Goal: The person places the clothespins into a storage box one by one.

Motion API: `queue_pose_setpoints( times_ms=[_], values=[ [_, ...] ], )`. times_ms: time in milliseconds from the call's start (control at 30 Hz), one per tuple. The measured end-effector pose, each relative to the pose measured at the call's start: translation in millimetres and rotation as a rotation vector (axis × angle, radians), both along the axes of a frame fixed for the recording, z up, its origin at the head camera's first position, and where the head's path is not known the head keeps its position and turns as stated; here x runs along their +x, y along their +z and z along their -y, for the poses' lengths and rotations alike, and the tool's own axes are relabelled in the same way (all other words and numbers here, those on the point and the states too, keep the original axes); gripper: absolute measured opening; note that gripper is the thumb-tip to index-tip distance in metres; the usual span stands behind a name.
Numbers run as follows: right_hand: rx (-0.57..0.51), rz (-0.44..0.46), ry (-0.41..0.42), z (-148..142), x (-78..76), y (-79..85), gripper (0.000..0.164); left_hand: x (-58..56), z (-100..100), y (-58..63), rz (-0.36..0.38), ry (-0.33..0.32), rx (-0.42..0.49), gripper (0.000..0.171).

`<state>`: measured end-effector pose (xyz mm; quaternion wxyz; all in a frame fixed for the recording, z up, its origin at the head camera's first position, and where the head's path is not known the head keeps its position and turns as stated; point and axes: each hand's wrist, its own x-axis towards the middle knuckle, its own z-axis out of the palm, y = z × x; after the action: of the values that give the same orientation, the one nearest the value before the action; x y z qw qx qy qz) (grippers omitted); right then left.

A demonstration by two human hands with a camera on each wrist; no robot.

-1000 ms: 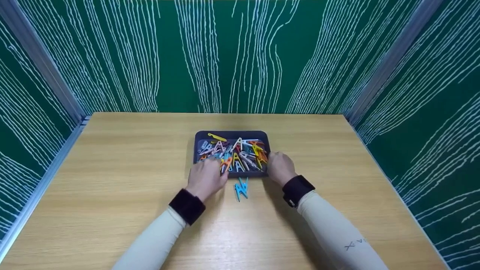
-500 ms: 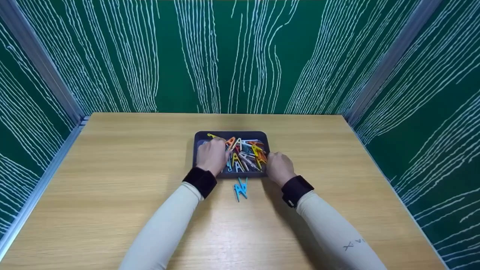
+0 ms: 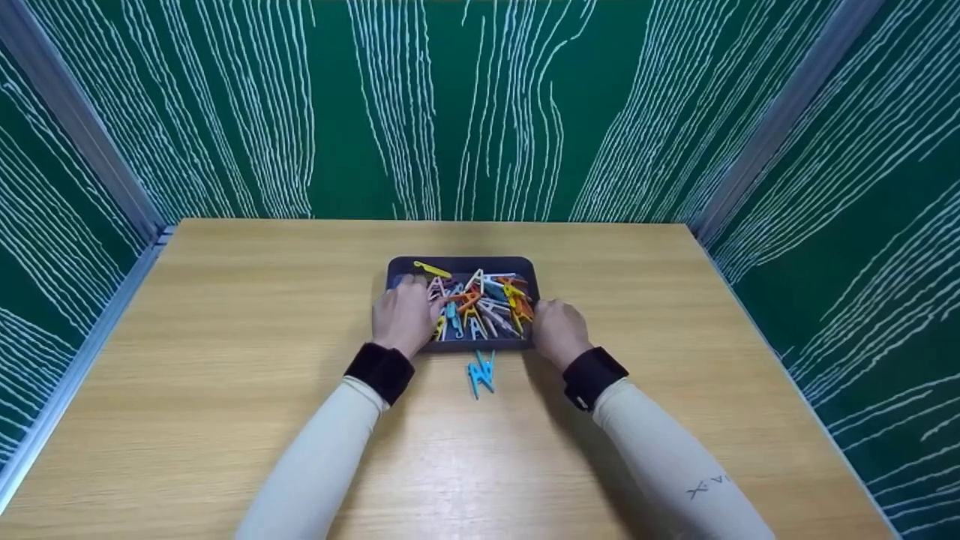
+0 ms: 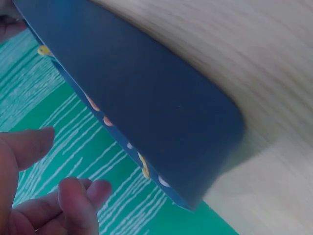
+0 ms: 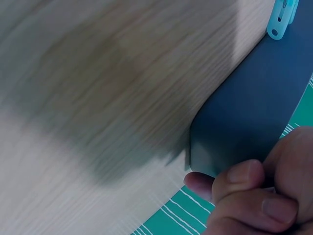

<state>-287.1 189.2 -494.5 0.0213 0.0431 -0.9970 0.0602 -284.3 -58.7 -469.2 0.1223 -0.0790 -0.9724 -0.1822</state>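
Note:
A dark tray [image 3: 480, 346] holds a heap of colourful clothespins [image 3: 491, 307]. My left hand [image 3: 405, 315] hovers over the tray's left part. In the left wrist view its thumb [image 4: 32, 147] and fingers [image 4: 78, 200] stand apart with nothing between them, beside the tray's front wall [image 4: 146, 83]. An orange clothespin [image 3: 466, 301] lies atop the heap just right of that hand. My right hand [image 3: 561, 332] grips the tray's right front corner, with fingers curled at the wall [image 5: 244, 107]. Light-blue clothespins [image 3: 481, 375] lie on the table before the tray.
The wooden table [image 3: 225, 337] carries the tray near its middle. Green walls with white wavy lines [image 3: 480, 112] enclose the back and sides. A yellow clip-like piece [image 3: 432, 268] lies at the tray's back left.
My left hand reached farther over the tray, then drew back to the left. The orange clothespin near its fingers now lies mid-heap. My right hand has stayed at the tray corner.

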Motion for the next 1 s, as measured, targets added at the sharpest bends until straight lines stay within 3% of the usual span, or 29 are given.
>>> queue_pose_setpoints(
  times_ms=[233, 467, 567, 700, 800, 1000],
  values=[
    [0.002, 0.006, -0.010, 0.7, -0.2, 2.5, 0.019, 14.5, 6.9, -2.1, -0.031, -0.008, 0.007, 0.037],
    [-0.004, -0.035, -0.001, 0.5, -0.2, -0.5, 0.016, 44.4, -7.8, -4.8, -0.093, -0.112, 0.035, 0.033],
    [-0.012, -0.055, 0.013, -0.8, -0.1, -0.8, 0.015, 60.3, -17.8, -7.0, -0.072, -0.176, 0.034, 0.034],
    [-0.010, -0.041, 0.013, -2.1, -0.9, 1.0, 0.015, 75.8, -33.7, -13.5, -0.001, -0.216, -0.048, 0.040],
    [-0.004, -0.042, 0.008, -2.2, -1.3, 1.0, 0.016, 80.9, -43.2, -21.6, 0.016, -0.235, -0.125, 0.044],
    [0.013, -0.050, 0.019, -1.3, -0.1, -0.8, 0.016, 83.4, -45.3, -32.7, 0.048, -0.254, -0.164, 0.041]
  ],
)
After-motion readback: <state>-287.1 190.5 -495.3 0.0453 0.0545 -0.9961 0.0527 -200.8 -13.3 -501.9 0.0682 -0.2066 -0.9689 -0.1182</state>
